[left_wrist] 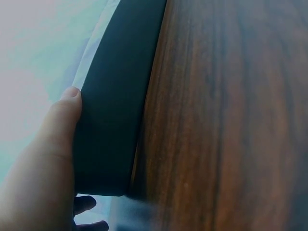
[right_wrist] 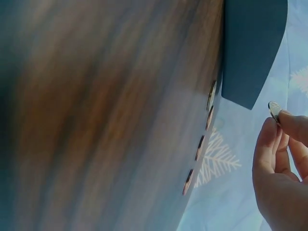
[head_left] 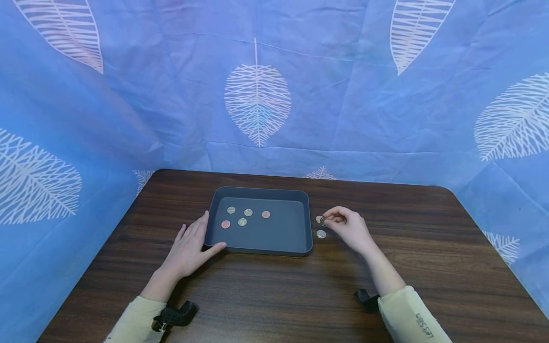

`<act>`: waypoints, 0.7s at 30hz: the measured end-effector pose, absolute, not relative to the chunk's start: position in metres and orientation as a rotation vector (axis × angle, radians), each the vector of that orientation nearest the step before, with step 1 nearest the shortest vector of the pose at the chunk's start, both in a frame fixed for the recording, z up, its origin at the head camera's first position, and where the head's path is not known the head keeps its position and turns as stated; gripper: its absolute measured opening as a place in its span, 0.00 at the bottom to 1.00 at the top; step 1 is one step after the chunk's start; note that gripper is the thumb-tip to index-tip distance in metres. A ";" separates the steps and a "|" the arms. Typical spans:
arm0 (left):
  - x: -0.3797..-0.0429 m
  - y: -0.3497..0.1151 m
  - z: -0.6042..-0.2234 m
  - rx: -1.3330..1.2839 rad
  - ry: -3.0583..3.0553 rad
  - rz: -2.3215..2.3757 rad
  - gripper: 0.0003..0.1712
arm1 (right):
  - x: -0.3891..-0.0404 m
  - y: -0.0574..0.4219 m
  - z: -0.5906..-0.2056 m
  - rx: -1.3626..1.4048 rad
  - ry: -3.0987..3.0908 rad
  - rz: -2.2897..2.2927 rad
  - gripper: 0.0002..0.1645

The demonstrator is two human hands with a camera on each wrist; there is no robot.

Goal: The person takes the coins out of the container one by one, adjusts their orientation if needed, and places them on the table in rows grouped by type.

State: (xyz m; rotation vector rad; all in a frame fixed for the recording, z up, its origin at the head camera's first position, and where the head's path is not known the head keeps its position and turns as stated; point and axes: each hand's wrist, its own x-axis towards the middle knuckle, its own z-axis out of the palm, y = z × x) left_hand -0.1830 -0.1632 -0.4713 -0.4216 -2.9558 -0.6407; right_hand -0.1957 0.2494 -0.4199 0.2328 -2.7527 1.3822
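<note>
A dark grey rectangular tray [head_left: 274, 250] lies on the table with several coins in it, among them a copper coin [head_left: 225, 224] and a silvery coin [head_left: 248, 212]. My left hand [head_left: 188, 247] rests at the tray's near left corner, fingers straight along its left side and thumb against the front wall. To the right of the tray, my right hand [head_left: 349, 231] pinches a coin [right_wrist: 274, 109] between thumb and fingertips, held up off the table. A silvery coin [head_left: 321, 234] and a copper coin [head_left: 319, 218] lie close by; the hand partly hides the others.
The dark wooden table [head_left: 266, 295] extends around the tray. Several coins, one of them a coin [right_wrist: 187, 182] at the row's end, appear edge-on in the right wrist view. A blue cloth [head_left: 321, 109] with white leaf patterns hangs behind the table and at its sides.
</note>
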 end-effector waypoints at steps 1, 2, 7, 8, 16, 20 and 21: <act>-0.183 -0.163 -0.471 -0.421 -2.956 -0.642 0.59 | -0.196 0.251 -0.420 0.229 -2.756 1.372 0.08; -0.183 -0.163 -0.471 -0.420 -2.957 -0.643 0.59 | -0.196 0.253 -0.421 0.225 -2.759 1.365 0.09; -0.183 -0.163 -0.471 -0.419 -2.955 -0.640 0.59 | -0.195 0.260 -0.424 0.224 -2.776 1.338 0.09; -0.183 -0.163 -0.471 -0.419 -2.955 -0.640 0.59 | -0.195 0.261 -0.425 0.216 -2.782 1.336 0.09; -0.182 -0.163 -0.471 -0.421 -2.958 -0.641 0.59 | -0.196 0.267 -0.428 0.155 -2.858 1.310 0.09; -0.182 -0.163 -0.471 -0.418 -2.959 -0.639 0.60 | -0.197 0.268 -0.429 0.123 -2.915 1.295 0.09; -0.182 -0.163 -0.471 -0.418 -2.959 -0.638 0.60 | -0.197 0.269 -0.430 0.116 -2.929 1.301 0.09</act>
